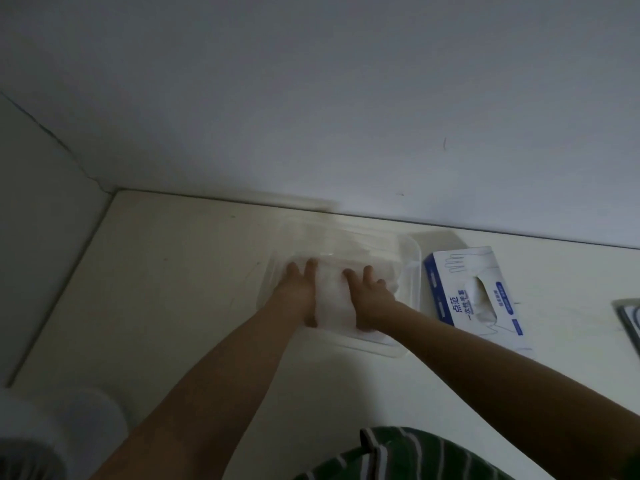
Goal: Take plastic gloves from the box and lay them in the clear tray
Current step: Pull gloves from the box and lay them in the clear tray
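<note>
A clear plastic tray [410,258] lies on the white table against the back wall. Translucent plastic gloves [334,299] lie stacked in it. My left hand [298,289] rests flat on the left side of the pile, fingers straight. My right hand [370,292] presses on the right side of the pile, fingers spread and pointing away from me. The blue and white glove box [474,292] lies to the right of the tray, and a glove sticks out of its oval opening.
The white table [166,289] meets a wall at the back and another on the left. A dark flat object [628,320] shows at the right edge. A grey rounded object [52,427] sits at the lower left.
</note>
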Demonstrator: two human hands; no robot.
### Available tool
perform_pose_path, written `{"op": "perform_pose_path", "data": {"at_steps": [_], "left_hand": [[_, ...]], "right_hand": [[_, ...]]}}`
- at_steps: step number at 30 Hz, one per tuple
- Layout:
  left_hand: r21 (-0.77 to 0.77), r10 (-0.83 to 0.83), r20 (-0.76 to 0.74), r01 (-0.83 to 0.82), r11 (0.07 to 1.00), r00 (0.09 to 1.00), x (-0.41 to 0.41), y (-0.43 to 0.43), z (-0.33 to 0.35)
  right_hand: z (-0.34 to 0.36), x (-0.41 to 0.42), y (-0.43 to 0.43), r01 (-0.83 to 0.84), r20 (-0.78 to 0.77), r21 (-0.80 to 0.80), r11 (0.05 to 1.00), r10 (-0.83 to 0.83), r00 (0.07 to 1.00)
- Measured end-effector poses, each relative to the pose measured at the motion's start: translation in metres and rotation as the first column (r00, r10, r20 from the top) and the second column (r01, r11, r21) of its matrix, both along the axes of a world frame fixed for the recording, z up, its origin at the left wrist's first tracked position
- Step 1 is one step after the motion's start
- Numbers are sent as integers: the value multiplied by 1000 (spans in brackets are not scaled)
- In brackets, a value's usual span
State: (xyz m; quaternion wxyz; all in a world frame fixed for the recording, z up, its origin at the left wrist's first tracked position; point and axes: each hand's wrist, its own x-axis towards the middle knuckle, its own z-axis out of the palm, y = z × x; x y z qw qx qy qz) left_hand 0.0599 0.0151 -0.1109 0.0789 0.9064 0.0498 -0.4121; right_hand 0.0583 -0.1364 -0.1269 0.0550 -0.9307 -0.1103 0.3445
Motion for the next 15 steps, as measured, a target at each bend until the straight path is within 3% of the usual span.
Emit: {"op": "perform_pose_path", "data": {"at_steps": [6, 8, 10, 13, 15], "left_hand": [[40, 13, -1, -13, 999, 1000, 0, -3, 9], [57, -30, 135, 23, 998, 990, -2, -4, 19], [83, -47, 367, 17, 996, 929, -2, -11, 32], [-6, 62, 642, -76, 997, 764, 4, -31, 55], [-94, 103, 724, -51, 994, 681, 7, -54, 69]], "right_hand": [[18, 2, 1, -45, -13, -21, 999, 45, 999], [39, 5, -4, -102, 36, 78, 992, 100, 994], [64, 5, -14, -138, 179, 269, 953, 92, 980], [96, 6, -39, -122, 349, 458, 881, -52, 936], [104, 6, -69, -63, 430, 524, 849, -200, 880]]}}
